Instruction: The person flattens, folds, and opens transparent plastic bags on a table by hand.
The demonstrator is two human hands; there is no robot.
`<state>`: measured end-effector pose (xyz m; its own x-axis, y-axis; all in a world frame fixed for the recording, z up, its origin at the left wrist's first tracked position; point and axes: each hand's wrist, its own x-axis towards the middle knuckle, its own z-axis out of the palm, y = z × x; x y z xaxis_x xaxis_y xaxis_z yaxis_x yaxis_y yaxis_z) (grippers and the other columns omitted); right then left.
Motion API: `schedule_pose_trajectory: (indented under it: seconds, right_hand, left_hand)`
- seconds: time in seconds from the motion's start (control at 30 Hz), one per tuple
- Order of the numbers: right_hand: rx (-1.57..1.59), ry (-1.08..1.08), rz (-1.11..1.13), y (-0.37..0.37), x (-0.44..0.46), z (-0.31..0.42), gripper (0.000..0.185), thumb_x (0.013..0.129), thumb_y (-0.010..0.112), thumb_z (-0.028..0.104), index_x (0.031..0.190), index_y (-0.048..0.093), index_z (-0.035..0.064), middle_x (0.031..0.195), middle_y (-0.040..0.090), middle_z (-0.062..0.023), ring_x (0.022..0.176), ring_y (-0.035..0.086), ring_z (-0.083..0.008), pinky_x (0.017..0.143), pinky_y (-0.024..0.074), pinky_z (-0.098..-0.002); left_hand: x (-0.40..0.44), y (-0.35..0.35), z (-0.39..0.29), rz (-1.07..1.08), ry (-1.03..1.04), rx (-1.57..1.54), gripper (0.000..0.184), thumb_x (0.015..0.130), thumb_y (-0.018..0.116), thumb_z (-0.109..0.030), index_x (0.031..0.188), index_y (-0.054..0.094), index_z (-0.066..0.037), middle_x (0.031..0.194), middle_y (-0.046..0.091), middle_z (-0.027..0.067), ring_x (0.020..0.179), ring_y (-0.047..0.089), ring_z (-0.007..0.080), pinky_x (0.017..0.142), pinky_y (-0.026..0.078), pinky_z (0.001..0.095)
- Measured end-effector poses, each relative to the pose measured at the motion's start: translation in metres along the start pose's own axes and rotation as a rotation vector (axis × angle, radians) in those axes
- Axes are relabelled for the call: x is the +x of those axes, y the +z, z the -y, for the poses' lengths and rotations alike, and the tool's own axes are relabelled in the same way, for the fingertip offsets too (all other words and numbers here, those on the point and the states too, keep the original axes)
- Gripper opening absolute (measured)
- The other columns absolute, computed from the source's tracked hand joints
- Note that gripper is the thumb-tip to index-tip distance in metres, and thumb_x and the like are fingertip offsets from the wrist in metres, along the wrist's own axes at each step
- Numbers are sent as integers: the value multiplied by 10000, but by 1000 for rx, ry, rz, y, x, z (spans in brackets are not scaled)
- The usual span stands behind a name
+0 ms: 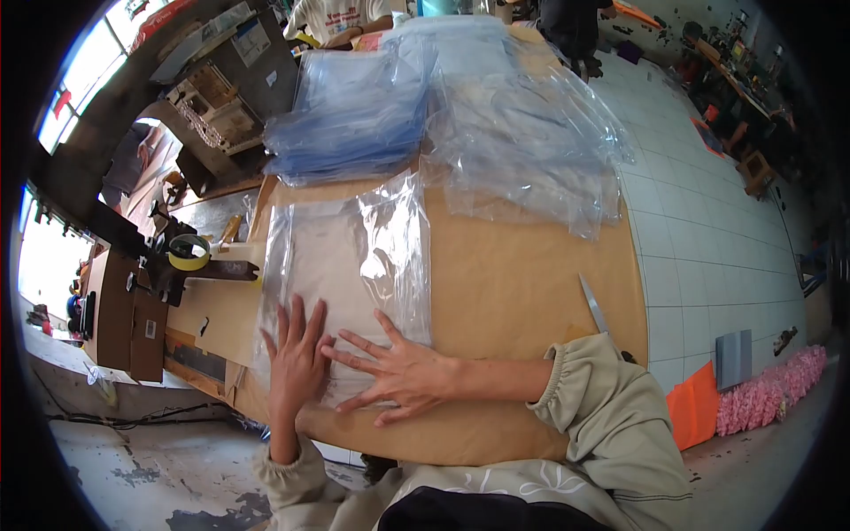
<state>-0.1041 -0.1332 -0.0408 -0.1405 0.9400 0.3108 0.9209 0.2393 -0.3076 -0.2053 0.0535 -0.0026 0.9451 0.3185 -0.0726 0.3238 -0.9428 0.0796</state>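
A clear plastic bag (336,239) lies flat on the brown paper-covered table (513,283) in front of me. My left hand (299,358) rests on the bag's near left part, fingers spread and pointing away from me. Beside it, my right hand (398,372) lies flat on the bag with its fingers fanned out toward the left hand. The two hands nearly meet, and neither grips anything. Bright reflections run along the bag's right half.
Beyond the bag are a stack of bluish plastic bags (354,115) and a looser pile of clear bags (531,133). A pointed blade (593,305) lies near the right edge. At left stands a machine with a yellow tape roll (189,252). Two people are at the far end.
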Motion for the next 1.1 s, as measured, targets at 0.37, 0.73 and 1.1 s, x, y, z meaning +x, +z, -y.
schedule_pose_trajectory:
  seconds: [0.37,0.73,1.1]
  right_hand:
    - [729,201,77,-47,67,-70,440,880,497,560,1035,668,186,1380,441,-178,1345,296,-398,1057,87,-682]
    - [-389,694,-249,-36,24,-152,672,856,340,698,1394,424,303,1493,300,-138,1393,209,-366,1056,8,-691]
    - [387,857,-181,-172,-18,-168,233,885,574,148,957,661,-55,901,693,-116,778,683,-190,687,551,-306]
  left_hand:
    - [-8,14,11,-95,40,82,649,865,475,-475,1453,337,-239,1553,185,60,1434,126,301,1082,-17,629]
    - [-4,5,-2,-75,-17,11,741,792,535,-563,1430,387,-216,1547,206,73,1431,123,327,1077,-13,632]
    - [-5,6,-1,-76,-14,7,721,816,523,-544,1443,359,-229,1548,201,69,1434,110,317,1079,-17,629]
